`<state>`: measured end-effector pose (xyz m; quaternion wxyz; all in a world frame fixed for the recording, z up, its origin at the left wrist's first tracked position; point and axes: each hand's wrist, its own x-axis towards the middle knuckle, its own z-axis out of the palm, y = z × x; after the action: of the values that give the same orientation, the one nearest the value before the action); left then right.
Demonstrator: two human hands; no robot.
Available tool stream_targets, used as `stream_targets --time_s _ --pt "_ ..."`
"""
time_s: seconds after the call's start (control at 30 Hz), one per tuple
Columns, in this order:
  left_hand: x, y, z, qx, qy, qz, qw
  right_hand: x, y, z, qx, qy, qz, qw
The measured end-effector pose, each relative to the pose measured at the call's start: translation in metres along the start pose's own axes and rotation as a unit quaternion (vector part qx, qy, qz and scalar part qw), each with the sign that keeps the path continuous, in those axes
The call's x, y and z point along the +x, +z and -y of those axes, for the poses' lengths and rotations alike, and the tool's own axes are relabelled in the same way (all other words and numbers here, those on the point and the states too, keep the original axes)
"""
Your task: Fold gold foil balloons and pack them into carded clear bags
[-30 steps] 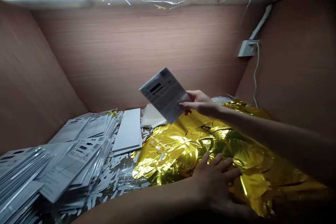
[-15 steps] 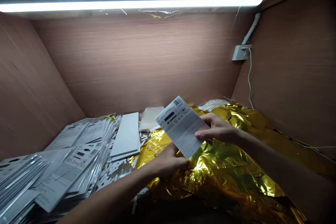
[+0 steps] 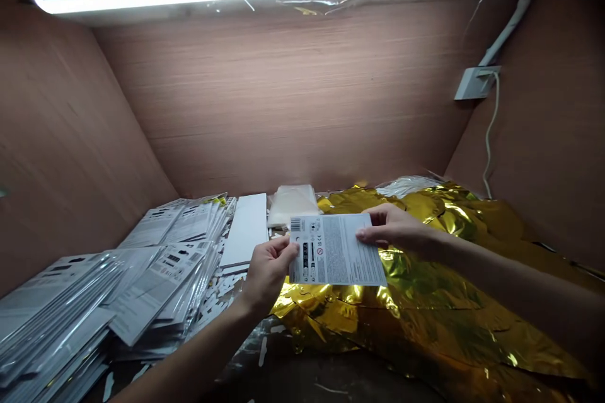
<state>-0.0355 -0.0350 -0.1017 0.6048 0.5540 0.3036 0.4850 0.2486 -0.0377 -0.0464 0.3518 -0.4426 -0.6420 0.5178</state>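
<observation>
I hold a white printed card level in front of me with both hands. It carries small text, symbols and a barcode at its top left corner. My left hand pinches its left edge with thumb and fingers. My right hand pinches its upper right edge. Under the card lies a heap of crumpled gold foil, spread over the right half of the work surface.
A slumped pile of packaged printed cards fills the left. A stack of plain white cards and clear plastic bags lie at the back. Wooden walls enclose the booth; a socket with a white cable is mounted at the right.
My right hand brought the card down from mid-air toward me. My left hand left the gold foil and took the card's left edge. The card turned level.
</observation>
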Motion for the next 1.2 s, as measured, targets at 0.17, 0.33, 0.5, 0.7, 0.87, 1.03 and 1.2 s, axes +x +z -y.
stream_targets --time_s 0.17,0.33,0.5,0.7,0.87,1.03,1.2 --pt "-0.016 -0.016 0.0 -0.024 -0.006 -0.071 0.997 -0.01 0.054 0.0 -0.011 0.024 -0.025 0.999" --pt "-0.02 -0.025 -0.009 -0.017 -0.055 -0.05 0.997 -0.004 0.072 -0.011 -0.031 -0.006 -0.015 0.999" --pt "-0.021 -0.027 -0.014 0.025 -0.082 0.025 0.996 0.0 0.074 -0.032 0.008 -0.016 -0.001 1.0" --pt "-0.018 -0.042 -0.022 0.006 -0.13 0.14 0.982 -0.003 0.076 -0.05 0.034 -0.028 -0.018 0.999" --pt "-0.014 -0.069 -0.035 0.011 -0.193 0.297 0.935 -0.004 0.073 -0.062 0.078 -0.041 -0.003 0.996" --pt "-0.011 -0.081 -0.042 0.095 -0.205 0.331 0.916 -0.004 0.073 -0.071 0.093 -0.036 0.008 0.995" --pt "-0.007 -0.071 -0.039 0.088 -0.119 0.186 0.971 -0.006 0.076 -0.065 0.118 -0.031 0.008 0.993"
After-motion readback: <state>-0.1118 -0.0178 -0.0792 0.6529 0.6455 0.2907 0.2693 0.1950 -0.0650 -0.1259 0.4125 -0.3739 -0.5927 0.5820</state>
